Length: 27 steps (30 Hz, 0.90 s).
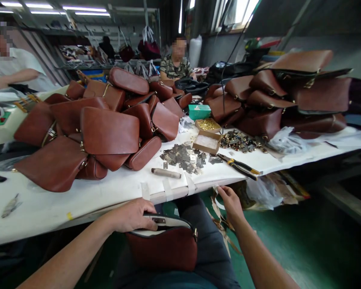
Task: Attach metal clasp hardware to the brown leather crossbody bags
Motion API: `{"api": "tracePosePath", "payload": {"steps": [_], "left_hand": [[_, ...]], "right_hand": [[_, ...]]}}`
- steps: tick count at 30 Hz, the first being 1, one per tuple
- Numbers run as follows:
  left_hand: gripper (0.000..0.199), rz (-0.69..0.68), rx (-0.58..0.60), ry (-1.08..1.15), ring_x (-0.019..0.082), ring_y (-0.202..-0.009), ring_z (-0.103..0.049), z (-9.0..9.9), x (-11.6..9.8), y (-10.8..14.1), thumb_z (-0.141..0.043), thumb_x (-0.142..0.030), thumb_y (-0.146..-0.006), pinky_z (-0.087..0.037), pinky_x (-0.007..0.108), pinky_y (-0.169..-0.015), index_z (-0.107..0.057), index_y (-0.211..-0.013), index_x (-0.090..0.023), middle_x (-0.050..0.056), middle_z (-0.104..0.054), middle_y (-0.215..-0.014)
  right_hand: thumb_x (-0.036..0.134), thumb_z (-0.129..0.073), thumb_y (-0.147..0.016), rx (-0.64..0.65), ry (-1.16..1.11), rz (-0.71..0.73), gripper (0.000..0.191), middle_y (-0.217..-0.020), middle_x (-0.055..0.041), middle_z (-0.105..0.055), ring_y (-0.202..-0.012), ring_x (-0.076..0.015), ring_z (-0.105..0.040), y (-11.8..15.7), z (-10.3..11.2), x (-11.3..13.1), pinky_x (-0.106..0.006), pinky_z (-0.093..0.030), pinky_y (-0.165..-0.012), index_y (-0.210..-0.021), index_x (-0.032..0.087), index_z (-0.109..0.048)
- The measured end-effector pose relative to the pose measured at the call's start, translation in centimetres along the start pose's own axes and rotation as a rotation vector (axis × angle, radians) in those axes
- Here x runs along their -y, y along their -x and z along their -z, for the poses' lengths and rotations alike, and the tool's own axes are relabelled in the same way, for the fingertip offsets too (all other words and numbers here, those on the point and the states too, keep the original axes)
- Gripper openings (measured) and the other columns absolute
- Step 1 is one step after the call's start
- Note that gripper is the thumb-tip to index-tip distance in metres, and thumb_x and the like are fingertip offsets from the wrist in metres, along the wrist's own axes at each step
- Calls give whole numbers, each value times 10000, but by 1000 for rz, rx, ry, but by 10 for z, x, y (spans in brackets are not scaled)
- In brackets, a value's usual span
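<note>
A reddish-brown leather bag with a pale lining (pixel 165 251) rests on the person's lap in front of the worktop (pixel 108 198), its mouth gaping upward and a small brass-coloured fitting (pixel 195 234) at its right end. The left hand (pixel 134 216) has its fingers closed over the bag's rim, with the thumb at the opening beside a small dark patch (pixel 159 220) on the lining. The right hand (pixel 233 204) is apart from the bag, at the worktop's front edge, its fingers drawn together in a pinch on a small pale strip (pixel 215 189).

Near that edge lie a grey-beige rolled cylinder (pixel 166 173) and pliers with black-and-yellow handles (pixel 240 165). Between and behind them spreads a heap of flat silvery metal plates (pixel 182 155), beside an open brown cardboard box (pixel 205 149). Past this box are loose gold-coloured metal pieces (pixel 208 125) in a second shallow carton and a green box (pixel 199 112); mixed dark and gold fittings (pixel 240 141) lie to the right.

Brown leather bags are piled at left (pixel 110 130) and right (pixel 321 94). Beyond the worktop sits a person in a camouflage shirt (pixel 176 68).
</note>
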<state>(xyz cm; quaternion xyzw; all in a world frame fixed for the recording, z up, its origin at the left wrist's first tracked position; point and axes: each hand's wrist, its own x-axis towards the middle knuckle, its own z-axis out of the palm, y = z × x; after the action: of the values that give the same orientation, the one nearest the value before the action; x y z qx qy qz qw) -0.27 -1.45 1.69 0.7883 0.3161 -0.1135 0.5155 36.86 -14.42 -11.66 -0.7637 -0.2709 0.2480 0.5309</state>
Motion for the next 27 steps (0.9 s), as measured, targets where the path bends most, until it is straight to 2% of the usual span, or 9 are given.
{"api": "tracePosePath", "payload": {"steps": [3,6,9,13,15,18,22,24,27], "left_hand": [[192,46,-61,-130,177,-711,-610,-10,-16,-16,-652,-375,-783,-372,237,-606,-741,-816,-208,-14,-672,-747],[141,44,-137,-288,198,-697,-637,-16,-28,-25,-626,-319,-790,-369,251,-593,-729,-800,-223,6,-689,-711],[175,23,-265,-361,248,-863,-706,-19,-29,-34,-669,-302,-777,-452,270,-696,-742,-921,-234,45,-771,-909],[500,36,-376,-363,296,-1043,-729,-24,-16,-43,-711,-328,-806,-521,337,-880,-668,-1301,-270,67,-788,-1142],[593,-11,-350,-352,294,-1122,-719,-24,-11,-45,-709,-336,-833,-516,353,-970,-617,-1418,-303,56,-770,-1246],[568,-98,-278,-301,275,-1217,-686,-20,-8,-45,-707,-315,-842,-483,332,-1051,-652,-1407,-308,37,-724,-1364],[523,-110,-231,-225,270,-1108,-717,-15,-8,-44,-723,-320,-812,-513,306,-948,-711,-1333,-266,38,-765,-1273],[506,-99,-218,-198,262,-1022,-726,-14,-7,-43,-731,-334,-801,-521,298,-885,-730,-1299,-245,39,-788,-1189],[521,-130,-195,-149,261,-1060,-710,-13,-3,-41,-754,-334,-785,-515,295,-914,-729,-1293,-224,44,-776,-1213]], "right_hand": [[713,-728,-721,89,-125,-51,519,-799,-31,-704,-763,-217,-669,-2,-4,3,-332,-535,-736,-821,206,-672],[729,-757,-660,163,-191,-113,578,-858,-44,-720,-729,-210,-682,-3,-2,8,-332,-554,-693,-884,200,-693],[647,-857,-586,219,-169,-180,582,-826,-55,-723,-649,-186,-648,-5,7,9,-310,-525,-620,-894,166,-745],[599,-876,-623,193,-88,-207,490,-642,-5,-648,-558,-132,-543,2,16,21,-256,-407,-529,-787,157,-746],[613,-842,-686,196,9,-155,461,-586,18,-606,-524,-115,-485,16,15,37,-252,-360,-511,-737,172,-719],[642,-774,-768,318,146,-17,462,-553,25,-580,-513,-122,-468,45,-1,72,-260,-335,-503,-708,191,-694],[578,-714,-851,526,247,250,399,-614,10,-628,-584,-148,-532,79,-39,116,-265,-364,-553,-701,208,-705],[516,-692,-884,611,363,363,344,-651,12,-663,-613,-149,-562,88,-57,127,-263,-359,-577,-709,221,-722],[462,-682,-904,651,587,431,289,-673,21,-698,-617,-149,-590,94,-75,131,-267,-324,-584,-720,247,-739]]}}
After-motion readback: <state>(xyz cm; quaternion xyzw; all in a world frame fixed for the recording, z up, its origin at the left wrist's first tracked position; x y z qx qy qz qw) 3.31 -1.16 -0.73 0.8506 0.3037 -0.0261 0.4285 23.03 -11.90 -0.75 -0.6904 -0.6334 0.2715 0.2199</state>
